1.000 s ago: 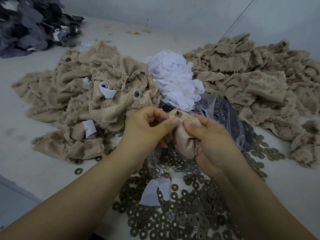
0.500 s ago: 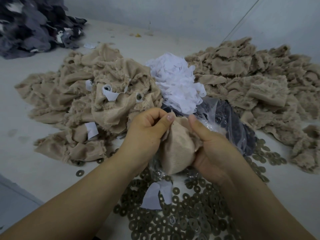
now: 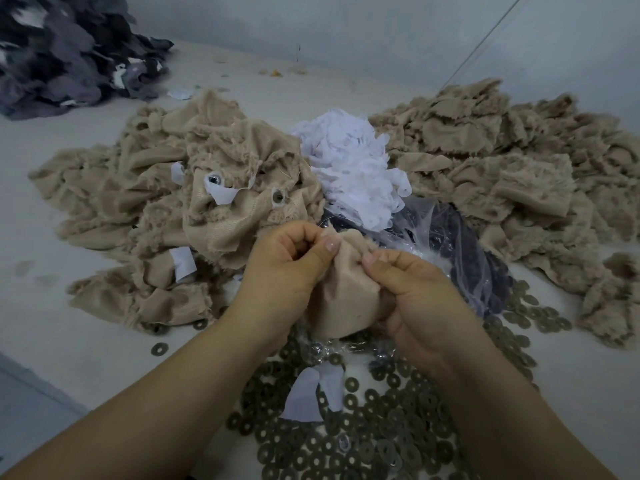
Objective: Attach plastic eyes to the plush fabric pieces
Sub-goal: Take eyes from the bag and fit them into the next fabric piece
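Observation:
A tan plush fabric piece [image 3: 346,299] hangs between both hands in the middle of the head view. My left hand [image 3: 287,268] pinches its top edge with thumb and curled fingers. My right hand [image 3: 412,292] grips its right side, thumb pressed on the top fold. No plastic eye shows on the held piece. Behind my left hand lies a pile of tan pieces [image 3: 173,209] with fitted eyes [image 3: 277,196] showing. A clear plastic bag with dark parts [image 3: 460,251] lies just behind my right hand.
Several flat round washers [image 3: 346,445] cover the table under my forearms, with white paper scraps [image 3: 311,393] among them. A white scrap heap [image 3: 353,168] sits in the centre, more tan fabric [image 3: 502,161] at the right, dark grey fabric [image 3: 62,57] at the far left.
The dark eye seen on top of the held piece a second ago is out of sight. The fabric now hangs lower between my hands, and both thumbs have closed in on its top fold.

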`<state>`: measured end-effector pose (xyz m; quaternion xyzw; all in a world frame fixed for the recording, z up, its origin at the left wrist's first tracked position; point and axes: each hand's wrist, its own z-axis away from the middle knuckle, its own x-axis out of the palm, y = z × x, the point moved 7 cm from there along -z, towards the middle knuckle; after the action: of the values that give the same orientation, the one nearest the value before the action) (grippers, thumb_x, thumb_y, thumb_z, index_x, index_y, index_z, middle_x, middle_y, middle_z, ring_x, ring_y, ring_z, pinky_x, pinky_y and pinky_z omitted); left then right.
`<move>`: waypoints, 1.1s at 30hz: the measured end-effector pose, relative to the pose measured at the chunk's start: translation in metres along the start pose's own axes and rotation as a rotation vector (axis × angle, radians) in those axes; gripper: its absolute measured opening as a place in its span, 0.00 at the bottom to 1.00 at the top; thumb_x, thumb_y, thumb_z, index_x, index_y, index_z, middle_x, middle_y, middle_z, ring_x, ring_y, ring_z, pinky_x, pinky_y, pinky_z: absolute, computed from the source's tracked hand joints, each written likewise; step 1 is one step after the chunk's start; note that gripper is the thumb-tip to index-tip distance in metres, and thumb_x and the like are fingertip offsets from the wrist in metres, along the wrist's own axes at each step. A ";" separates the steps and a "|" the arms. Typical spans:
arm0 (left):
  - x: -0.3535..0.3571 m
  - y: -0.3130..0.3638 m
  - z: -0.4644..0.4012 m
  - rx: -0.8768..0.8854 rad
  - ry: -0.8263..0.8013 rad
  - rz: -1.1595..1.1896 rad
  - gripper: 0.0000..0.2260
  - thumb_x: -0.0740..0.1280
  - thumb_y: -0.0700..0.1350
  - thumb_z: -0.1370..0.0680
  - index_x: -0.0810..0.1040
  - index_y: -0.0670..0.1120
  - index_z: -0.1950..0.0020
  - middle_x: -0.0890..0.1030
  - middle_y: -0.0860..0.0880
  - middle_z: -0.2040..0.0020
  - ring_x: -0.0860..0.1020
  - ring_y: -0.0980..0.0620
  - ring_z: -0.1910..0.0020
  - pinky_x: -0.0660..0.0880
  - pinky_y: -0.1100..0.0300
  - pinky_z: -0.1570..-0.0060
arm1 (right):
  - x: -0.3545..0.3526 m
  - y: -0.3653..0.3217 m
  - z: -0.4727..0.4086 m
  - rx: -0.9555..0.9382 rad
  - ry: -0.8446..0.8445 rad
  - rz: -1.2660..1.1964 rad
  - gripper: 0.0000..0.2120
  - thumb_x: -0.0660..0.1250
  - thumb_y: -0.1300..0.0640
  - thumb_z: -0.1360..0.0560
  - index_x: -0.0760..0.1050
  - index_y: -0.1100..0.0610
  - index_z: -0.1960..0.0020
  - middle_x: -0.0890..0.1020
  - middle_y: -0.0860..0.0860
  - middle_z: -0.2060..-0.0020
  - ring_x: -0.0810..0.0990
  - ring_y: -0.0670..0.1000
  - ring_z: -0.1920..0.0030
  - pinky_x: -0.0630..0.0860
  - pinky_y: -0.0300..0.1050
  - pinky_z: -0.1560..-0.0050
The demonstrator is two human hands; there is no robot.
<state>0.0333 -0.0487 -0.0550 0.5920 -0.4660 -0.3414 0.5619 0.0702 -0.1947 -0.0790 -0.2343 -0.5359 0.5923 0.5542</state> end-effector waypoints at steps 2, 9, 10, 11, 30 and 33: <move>-0.007 0.004 -0.001 0.022 0.034 0.005 0.11 0.69 0.39 0.22 0.80 0.49 0.64 0.77 0.45 0.67 0.73 0.51 0.68 0.71 0.63 0.68 | -0.012 -0.007 -0.003 -0.112 0.143 0.241 0.03 0.70 0.58 0.23 0.79 0.57 0.54 0.83 0.48 0.68 0.79 0.42 0.71 0.77 0.40 0.69; -0.027 0.018 -0.007 0.099 0.063 -0.011 0.11 0.68 0.41 0.22 0.80 0.50 0.65 0.77 0.52 0.71 0.72 0.59 0.73 0.70 0.68 0.73 | -0.008 -0.003 -0.011 -0.410 0.104 1.537 0.12 0.67 0.58 0.24 0.82 0.49 0.42 0.80 0.49 0.49 0.79 0.49 0.53 0.73 0.39 0.55; -0.026 0.018 -0.007 0.094 0.055 -0.018 0.11 0.68 0.42 0.22 0.80 0.50 0.65 0.77 0.51 0.71 0.72 0.59 0.74 0.69 0.68 0.73 | -0.007 0.000 -0.012 -0.404 0.059 1.598 0.14 0.67 0.57 0.24 0.81 0.49 0.40 0.79 0.49 0.49 0.78 0.50 0.52 0.71 0.39 0.55; -0.026 0.017 -0.007 0.088 0.052 -0.026 0.11 0.68 0.42 0.22 0.79 0.49 0.65 0.76 0.50 0.71 0.71 0.59 0.74 0.69 0.68 0.74 | -0.004 0.002 -0.012 -0.411 0.022 1.624 0.14 0.67 0.56 0.24 0.80 0.48 0.39 0.77 0.49 0.50 0.77 0.50 0.52 0.71 0.40 0.56; -0.026 0.001 -0.007 0.039 0.084 -0.049 0.08 0.68 0.41 0.21 0.77 0.40 0.60 0.76 0.40 0.65 0.69 0.48 0.68 0.68 0.59 0.70 | -0.003 -0.003 -0.009 -0.445 0.129 1.747 0.21 0.64 0.60 0.24 0.73 0.50 0.32 0.72 0.50 0.34 0.77 0.54 0.43 0.77 0.47 0.46; -0.027 0.000 -0.007 0.034 0.098 -0.048 0.08 0.68 0.41 0.21 0.77 0.41 0.61 0.77 0.39 0.65 0.70 0.47 0.67 0.69 0.57 0.68 | 0.010 0.007 -0.010 -0.529 -0.073 1.776 0.25 0.57 0.57 0.20 0.62 0.50 0.23 0.58 0.48 0.21 0.68 0.55 0.29 0.72 0.50 0.34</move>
<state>0.0308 -0.0205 -0.0571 0.6286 -0.4294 -0.3175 0.5654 0.0736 -0.1804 -0.0851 -0.6588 -0.2946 0.6652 -0.1916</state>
